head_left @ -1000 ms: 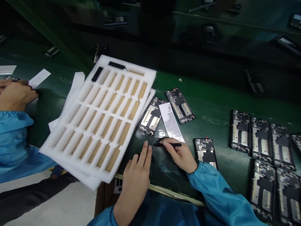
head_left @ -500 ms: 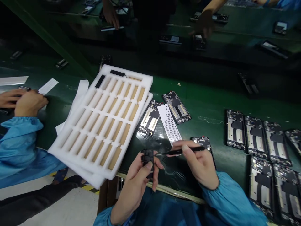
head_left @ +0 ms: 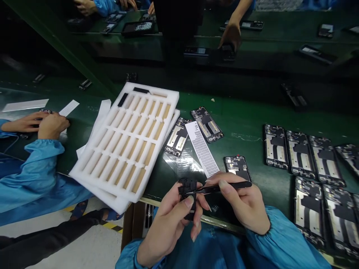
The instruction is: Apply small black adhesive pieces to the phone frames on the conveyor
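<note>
My left hand (head_left: pixel 171 224) grips a small black part (head_left: pixel 187 188) between thumb and fingers, lifted above the bench's near edge. My right hand (head_left: pixel 244 203) pinches black tweezers (head_left: pixel 224 186), whose tip touches the top of that part. A white perforated strip (head_left: pixel 202 148) and a clear perforated film (head_left: pixel 183 163) lie on the green bench just beyond my hands. A phone frame (head_left: pixel 238 167) lies beside the right hand.
A white foam tray (head_left: pixel 127 138) with several empty slots lies to the left, overhanging the edge. Two more phone frames (head_left: pixel 206 124) lie behind the strip, and several (head_left: pixel 304 155) in rows on the right. A neighbour's hands (head_left: pixel 45 123) work at far left; other people's hands reach in across the far bench.
My left hand has picked the black part up from the bench and raised it nearer to me. The right hand brought the tweezers' tip onto it. The view tilted upwards.
</note>
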The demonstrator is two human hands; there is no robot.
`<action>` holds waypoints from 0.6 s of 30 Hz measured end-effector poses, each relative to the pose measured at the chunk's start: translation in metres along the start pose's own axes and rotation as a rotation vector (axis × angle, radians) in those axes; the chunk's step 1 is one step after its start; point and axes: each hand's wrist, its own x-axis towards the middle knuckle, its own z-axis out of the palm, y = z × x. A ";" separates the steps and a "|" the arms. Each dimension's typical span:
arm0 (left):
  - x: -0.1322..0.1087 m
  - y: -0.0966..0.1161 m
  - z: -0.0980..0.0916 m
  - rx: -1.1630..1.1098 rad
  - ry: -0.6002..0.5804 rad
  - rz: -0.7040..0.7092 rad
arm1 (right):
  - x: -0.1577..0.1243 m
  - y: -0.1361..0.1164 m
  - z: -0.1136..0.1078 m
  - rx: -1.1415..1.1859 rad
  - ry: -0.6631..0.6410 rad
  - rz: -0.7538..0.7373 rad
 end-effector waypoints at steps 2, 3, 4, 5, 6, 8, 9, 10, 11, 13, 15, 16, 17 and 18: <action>-0.001 -0.001 0.000 0.009 -0.001 0.000 | -0.001 -0.001 0.000 0.007 0.002 -0.007; -0.001 -0.001 0.000 0.011 0.002 -0.001 | -0.002 -0.001 0.000 0.009 0.003 -0.013; -0.002 -0.001 0.000 0.011 0.005 -0.002 | -0.002 -0.001 0.000 0.010 0.003 -0.019; -0.002 -0.001 0.000 0.010 0.008 -0.004 | -0.002 -0.001 0.000 0.008 0.000 -0.025; -0.002 -0.001 0.000 0.007 0.009 -0.004 | -0.003 0.000 0.000 0.005 -0.005 -0.031; -0.003 -0.001 0.000 0.002 0.008 -0.003 | -0.003 0.000 0.000 -0.002 -0.015 -0.041; -0.003 -0.001 0.000 0.001 0.007 -0.003 | -0.004 0.001 0.000 -0.004 -0.020 -0.045; -0.003 -0.001 -0.001 0.002 0.007 -0.002 | -0.004 0.001 0.000 -0.003 -0.026 -0.048; -0.003 -0.001 -0.001 0.003 0.007 0.001 | -0.004 0.001 0.001 -0.004 -0.031 -0.053; -0.003 -0.001 -0.002 0.005 0.009 0.007 | -0.004 0.001 0.002 -0.008 -0.038 -0.069; -0.003 0.000 -0.003 0.008 0.011 0.008 | -0.005 0.001 0.004 -0.023 -0.034 -0.091; -0.003 0.000 -0.004 0.010 0.013 0.006 | -0.005 0.001 0.004 -0.039 -0.028 -0.100; -0.003 0.000 -0.005 0.012 0.016 0.004 | -0.005 0.001 0.005 -0.058 -0.022 -0.109; -0.003 -0.001 -0.006 0.012 0.019 0.004 | -0.005 0.001 0.005 -0.079 -0.018 -0.115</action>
